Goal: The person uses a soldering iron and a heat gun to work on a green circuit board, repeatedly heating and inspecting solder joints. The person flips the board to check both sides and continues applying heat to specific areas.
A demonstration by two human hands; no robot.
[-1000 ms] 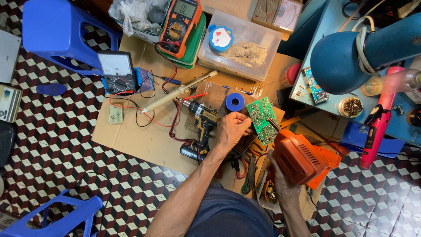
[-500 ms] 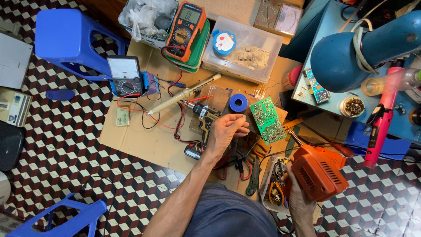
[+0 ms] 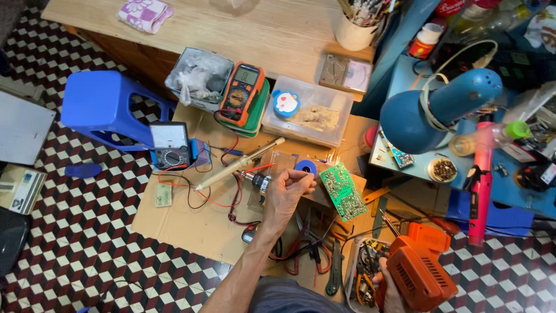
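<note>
**Two hands at a floor repair spot: one over a drill, one gripping an orange tool**

Everything here is placed from the sheet of brown cardboard (image 3: 191, 232) spread on the checkered tile floor (image 3: 87, 243).

Off its left edge stands a blue plastic stool (image 3: 101, 107). On the cardboard's left part sits an analog meter (image 3: 169, 145), with a small pale circuit board (image 3: 163, 195) just below it and red and black wires (image 3: 217, 200) trailing between them. Above the cardboard's top edge, an orange digital multimeter (image 3: 241, 94) rests on a green block, beside a clear plastic box (image 3: 324, 119) with a round blue-and-white item (image 3: 286, 103) on its lid.

Near the cardboard's middle, a pale rod-shaped soldering iron (image 3: 240, 164) lies slanted. Just right of it the left hand (image 3: 286, 194) rests over a small cordless drill (image 3: 258, 181), whose metal chuck shows at the hand's left side. The fingers (image 3: 301, 181) are curled together, the tips beside a blue roll of tape (image 3: 305, 167); whether they pinch anything I cannot tell.

At the cardboard's right edge lies a green circuit board (image 3: 343, 191), tilted, apart from the hand. Below it are pliers and loose hand tools (image 3: 324, 261).

Past the cardboard's lower right corner, the right hand (image 3: 389, 293) has its fingers clamped on the grip of an orange heat-gun-like tool (image 3: 418, 269). A blue desk lamp (image 3: 431, 113) stands on the blue surface (image 3: 509, 194) up and to the right.
</note>
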